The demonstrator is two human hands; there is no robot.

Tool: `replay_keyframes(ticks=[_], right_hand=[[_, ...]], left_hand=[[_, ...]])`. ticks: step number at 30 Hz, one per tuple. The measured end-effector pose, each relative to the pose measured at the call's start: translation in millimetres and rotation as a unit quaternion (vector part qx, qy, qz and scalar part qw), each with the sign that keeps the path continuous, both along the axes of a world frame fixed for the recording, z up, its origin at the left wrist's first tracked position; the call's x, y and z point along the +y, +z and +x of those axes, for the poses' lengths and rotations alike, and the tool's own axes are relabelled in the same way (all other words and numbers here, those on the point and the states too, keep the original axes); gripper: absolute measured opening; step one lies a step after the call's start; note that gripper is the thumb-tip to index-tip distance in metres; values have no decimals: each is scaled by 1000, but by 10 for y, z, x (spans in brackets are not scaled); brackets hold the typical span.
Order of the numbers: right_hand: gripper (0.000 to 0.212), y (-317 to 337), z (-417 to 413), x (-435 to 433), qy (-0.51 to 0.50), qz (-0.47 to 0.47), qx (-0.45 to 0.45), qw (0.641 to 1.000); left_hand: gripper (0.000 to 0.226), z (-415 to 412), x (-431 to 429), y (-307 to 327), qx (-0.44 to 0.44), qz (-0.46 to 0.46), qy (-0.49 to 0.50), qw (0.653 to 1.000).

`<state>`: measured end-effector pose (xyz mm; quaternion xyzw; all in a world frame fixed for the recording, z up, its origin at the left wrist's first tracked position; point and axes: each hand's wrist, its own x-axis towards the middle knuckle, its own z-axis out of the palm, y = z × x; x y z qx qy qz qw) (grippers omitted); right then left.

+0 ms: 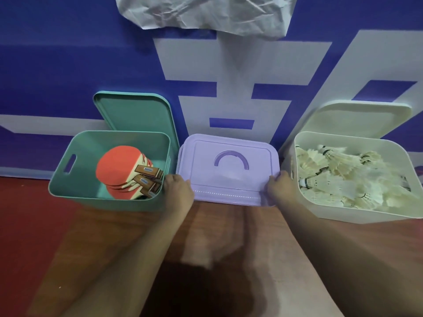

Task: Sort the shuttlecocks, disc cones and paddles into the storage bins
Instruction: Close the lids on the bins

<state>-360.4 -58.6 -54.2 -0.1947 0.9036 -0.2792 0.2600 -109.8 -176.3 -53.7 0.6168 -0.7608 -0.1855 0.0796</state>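
Head: hands [178,188] [281,187] on purple lid [229,181]

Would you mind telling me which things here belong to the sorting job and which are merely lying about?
Job: green bin, paddles, purple lid held by left hand and right hand, white bin, shuttlecocks, green lid, white lid.
Lying about: crumpled sheet on the wall, blue banner.
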Motion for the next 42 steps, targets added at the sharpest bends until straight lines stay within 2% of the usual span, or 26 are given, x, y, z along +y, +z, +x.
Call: replay_keyframes(ticks=[3, 6, 9, 13, 17, 25, 30, 35, 39, 42], right_hand=[[30, -10, -19, 21, -4, -43, 2, 999], [28, 6, -45, -13, 15, -65, 20, 998], [27, -26, -52, -102, 29, -68, 34, 997], [31, -102, -54, -174, 20, -28, 21, 999], [29, -192, -28, -117, 4, -10, -6, 1000], [27, -248, 130, 35, 10, -7, 33, 999], [50, -246, 100, 33, 55, -30, 58, 996], [54, -223, 123, 3, 88, -21, 82, 993], [56, -269, 204, 38, 108, -38, 107, 988], [54, -268, 115, 27, 112, -29, 93, 989]], left_hand=[[34, -26, 8, -81, -7, 23, 15, 1000], [31, -87, -16, -82, 32, 47, 52, 997], [33, -135, -40, -87, 72, 90, 115, 987], [34, -128, -33, -98, 81, 86, 142, 983], [34, -77, -32, -59, 62, 109, 136, 983], [33, 27, -13, -60, 58, 121, 115, 984], [38, 32, -96, -172, 56, 99, 60, 992], [34, -71, -94, -180, 70, 79, 83, 991], [55, 52, -58, -272, 81, 103, 68, 989], [54, 50, 2, -300, 92, 100, 40, 990]])
